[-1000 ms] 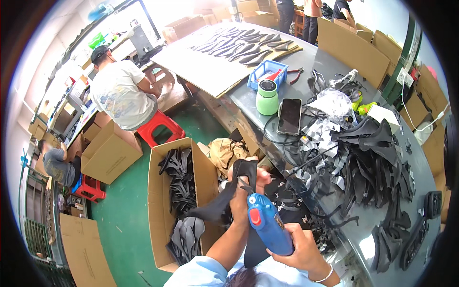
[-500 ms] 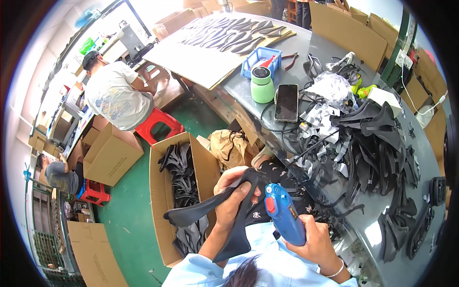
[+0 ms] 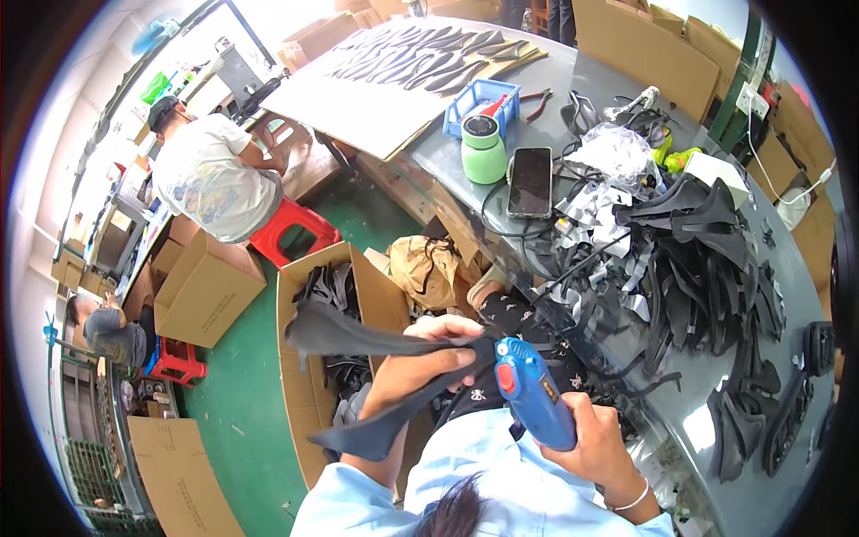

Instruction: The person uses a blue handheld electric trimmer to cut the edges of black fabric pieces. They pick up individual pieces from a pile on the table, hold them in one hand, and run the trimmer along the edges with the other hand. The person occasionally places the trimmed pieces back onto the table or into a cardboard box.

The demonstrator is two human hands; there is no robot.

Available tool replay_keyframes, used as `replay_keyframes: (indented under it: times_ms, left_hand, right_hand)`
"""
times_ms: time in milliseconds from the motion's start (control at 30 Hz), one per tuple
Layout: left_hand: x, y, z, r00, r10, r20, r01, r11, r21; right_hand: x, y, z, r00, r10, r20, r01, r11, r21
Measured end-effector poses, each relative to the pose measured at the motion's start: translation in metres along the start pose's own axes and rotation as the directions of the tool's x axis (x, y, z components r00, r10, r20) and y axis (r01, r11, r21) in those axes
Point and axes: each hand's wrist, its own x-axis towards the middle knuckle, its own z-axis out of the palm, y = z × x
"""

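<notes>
Apparently light, floppy (foam-like, so little slip) | black forked piece (image 3: 358, 331), prongs over carton (image 3: 380, 300) | left hand (image 3: 407, 371) pinching its joined end, likely the sensible hold | right hand (image 3: 595, 443) grasping blue tool (image 3: 541, 407)

Right: tabletop (image 3: 586, 76), heap of pieces (image 3: 689, 277) on it. Phone (image 3: 530, 183) left of heap; bottle (image 3: 484, 158) behind phone, to its left; basket (image 3: 454, 116) behind bottle; pliers (image 3: 540, 106) right of basket. Far end: board (image 3: 358, 121) under rows of flat pieces (image 3: 407, 58). Left: carton (image 3: 380, 291), loose pieces (image 3: 331, 286) inside. Near: held strip (image 3: 358, 336), handheld tool (image 3: 537, 394) right of it.
</notes>
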Motion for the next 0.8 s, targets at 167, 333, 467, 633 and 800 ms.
replay_keyframes:
  times_ms: [167,333,467,633,800]
  left_hand:
    - [-0.003,0.028,-0.001,0.986,-0.157,-0.050,0.162,0.981,0.107]
    - [-0.002,0.035,0.003,0.969,-0.237,-0.074,0.248,0.937,0.246]
    - [0.004,0.033,-0.005,0.981,-0.192,0.036,0.165,0.911,0.378]
    - [0.012,0.032,-0.010,0.963,-0.218,0.160,0.075,0.783,0.618]
    - [0.019,0.021,-0.015,0.943,-0.146,0.298,-0.115,0.699,0.706]
  right_hand:
    - [-0.010,0.009,0.000,0.998,0.026,0.049,-0.024,0.999,-0.036]
    - [-0.014,0.014,0.004,0.998,-0.019,0.063,0.023,0.997,-0.071]
    - [-0.012,0.011,0.004,0.994,-0.046,0.097,0.054,0.995,-0.087]
    - [-0.011,0.003,0.005,0.993,-0.058,0.099,0.071,0.988,-0.136]
    - [-0.008,-0.001,0.008,0.994,-0.084,0.075,0.092,0.990,-0.103]
